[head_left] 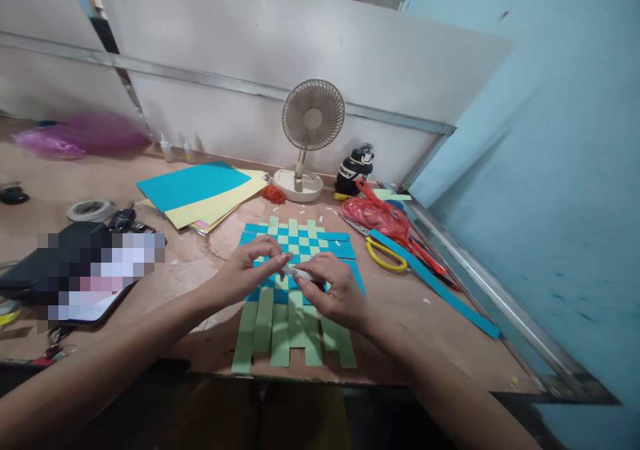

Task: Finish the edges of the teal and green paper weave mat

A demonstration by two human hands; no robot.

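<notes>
Over a woven paper mat [295, 333] of blue and pale green strips, my two hands meet. My left hand [253, 270] comes in from the left with thumb and fingers closed together at the tips. Opposite it, my right hand [334, 289] pinches a small white strip [301, 275]. Its near end reaches the left fingertips, which seem to grip it too. Long green strip ends hang loose from the mat toward the table's front edge, while blue ends stick out at the sides. My hands hide part of the weave.
Right of the mat lie yellow-handled scissors [387, 255], a long blue paper strip [440, 287] and a red plastic bag [375, 213]. Behind stand a fan [313, 117] and a black bottle [354, 170]. Blue and yellow sheets [195, 187], a tape roll [91, 211] and a phone [107, 303] lie left.
</notes>
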